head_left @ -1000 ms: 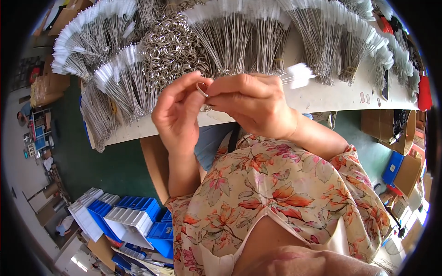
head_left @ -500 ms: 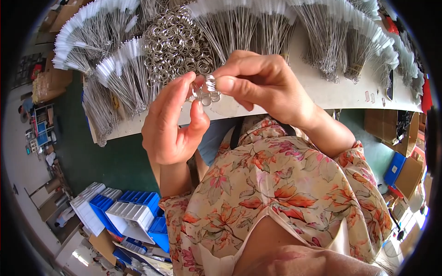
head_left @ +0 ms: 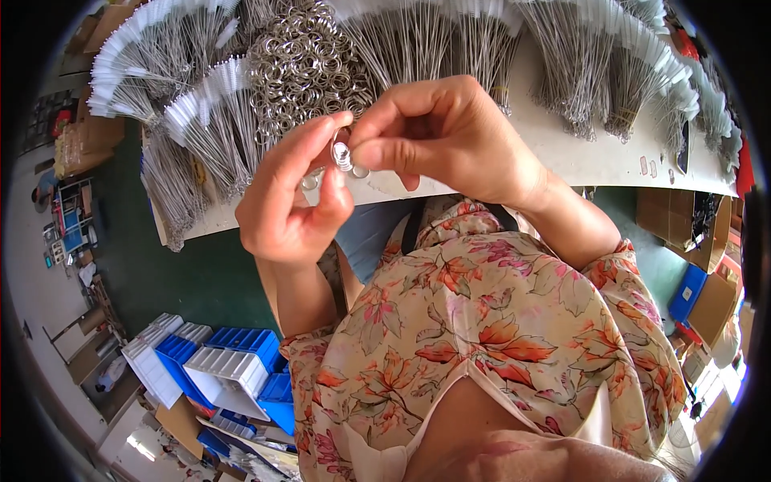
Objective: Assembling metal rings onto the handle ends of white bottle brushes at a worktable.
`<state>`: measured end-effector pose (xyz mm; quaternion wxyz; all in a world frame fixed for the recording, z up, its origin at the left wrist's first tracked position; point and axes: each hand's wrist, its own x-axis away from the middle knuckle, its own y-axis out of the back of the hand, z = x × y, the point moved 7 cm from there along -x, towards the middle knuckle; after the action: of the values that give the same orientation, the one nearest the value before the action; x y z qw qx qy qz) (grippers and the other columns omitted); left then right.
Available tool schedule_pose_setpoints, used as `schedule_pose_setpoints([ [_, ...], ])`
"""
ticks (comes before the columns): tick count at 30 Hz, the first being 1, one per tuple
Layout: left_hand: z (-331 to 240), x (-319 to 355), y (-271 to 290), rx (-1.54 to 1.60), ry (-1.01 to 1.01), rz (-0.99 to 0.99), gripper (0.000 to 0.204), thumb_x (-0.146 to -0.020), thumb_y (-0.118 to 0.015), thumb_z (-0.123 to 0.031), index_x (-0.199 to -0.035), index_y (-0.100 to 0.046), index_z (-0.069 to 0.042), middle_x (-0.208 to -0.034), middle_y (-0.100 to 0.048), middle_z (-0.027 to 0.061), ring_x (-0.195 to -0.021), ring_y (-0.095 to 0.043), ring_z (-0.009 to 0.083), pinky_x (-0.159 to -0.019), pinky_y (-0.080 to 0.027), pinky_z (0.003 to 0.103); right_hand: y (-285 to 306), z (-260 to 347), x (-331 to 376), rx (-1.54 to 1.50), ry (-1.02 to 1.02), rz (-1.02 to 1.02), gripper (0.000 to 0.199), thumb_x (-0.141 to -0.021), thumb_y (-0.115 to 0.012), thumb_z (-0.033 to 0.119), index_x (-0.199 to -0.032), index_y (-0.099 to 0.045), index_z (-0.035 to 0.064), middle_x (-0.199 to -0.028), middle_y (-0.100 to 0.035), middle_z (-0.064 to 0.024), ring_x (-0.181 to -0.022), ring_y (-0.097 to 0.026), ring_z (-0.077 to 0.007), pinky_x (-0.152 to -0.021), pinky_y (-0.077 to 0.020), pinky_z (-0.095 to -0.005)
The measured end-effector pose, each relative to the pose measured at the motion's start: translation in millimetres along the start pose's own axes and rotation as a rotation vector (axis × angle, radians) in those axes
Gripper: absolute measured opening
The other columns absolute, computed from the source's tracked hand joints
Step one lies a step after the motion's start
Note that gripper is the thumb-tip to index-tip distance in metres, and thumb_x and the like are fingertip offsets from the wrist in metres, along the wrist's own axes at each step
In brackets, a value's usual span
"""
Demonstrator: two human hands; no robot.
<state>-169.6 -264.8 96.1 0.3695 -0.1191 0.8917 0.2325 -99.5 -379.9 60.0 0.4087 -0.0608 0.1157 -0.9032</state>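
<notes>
Over the table's front edge, my left hand and my right hand meet at a few small shiny metal rings. My right thumb and forefinger pinch them from the right. My left thumb and forefinger curve around their other side; a larger ring seems to stand at the left fingertips, and the exact contact is partly hidden. Just beyond my hands a heap of loose metal rings lies on the table. Wire-handled brushes with white bristle heads flank the heap at left, and more brushes lie at right.
The white table curves across the front, with further brush bundles at its right. Blue and white plastic bins stand on the green floor at lower left. Cardboard boxes are under the table at right.
Both hands have shifted slightly left together with the rings. My left thumb and forefinger are closer around them, and the rings have turned.
</notes>
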Motion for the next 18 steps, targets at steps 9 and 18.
schedule_pose_setpoints([
  [9,75,28,-10,0.198,0.648,0.297,0.031,-0.081,-0.055,0.006,-0.111,-0.055,0.001,-0.097,-0.062,0.0119,-0.084,-0.064,0.0164,-0.071,-0.051,0.024,13,-48,30,0.935,0.360,-0.144,0.013,-0.073,-0.067,0.005,-0.084,-0.063,0.0034,-0.072,-0.056,-0.0046,-0.059,-0.055,-0.0191,-0.054,-0.0457,-0.0258],
  [18,192,21,109,-1.046,0.771,0.423,0.027,-0.080,-0.061,-0.034,-0.084,-0.062,-0.007,-0.077,-0.065,0.0112,-0.072,-0.062,0.0304,-0.065,-0.047,0.037,29,-60,48,1.103,0.610,-0.099,0.009,-0.074,-0.065,0.003,-0.082,-0.061,0.0023,-0.072,-0.055,-0.0067,-0.062,-0.055,-0.0213,-0.054,-0.0466,-0.0314],
])
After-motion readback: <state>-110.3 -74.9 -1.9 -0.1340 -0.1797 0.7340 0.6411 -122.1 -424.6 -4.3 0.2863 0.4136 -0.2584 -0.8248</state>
